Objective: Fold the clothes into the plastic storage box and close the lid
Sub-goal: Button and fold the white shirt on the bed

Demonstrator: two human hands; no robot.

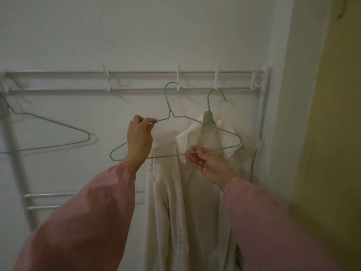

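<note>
Nearest, two pink sleeves reach up and away from the bottom edge, one on the left and one on the right. The hands are apart, each on a different part of one empty hanger of thin green wire.

The left hand shows its back, with the fingers curled tight round the hanger's upper left shoulder wire. The right hand lies lower and to the right, palm up. Its thumb and fingertips pinch the hanger's bottom bar, just in front of the shirt's collar. The empty hanger tilts, its left corner low and its right corner higher. Its hook reaches up to the lower rail of the rack, but I cannot tell whether it catches there.

Just behind it hangs the white shirt, right of centre. It is long and loose, falling past the bottom edge, with its collar open at the top. It hangs on a second hanger, also green, whose hook sits at a white peg on the rack.

Further left a third hanger hangs bare and blurred.

Farthest is the rack, white, with two horizontal rails high up and two short ones low on the left. It is fixed against a white wall. A yellowish surface stands at the far right.
</note>
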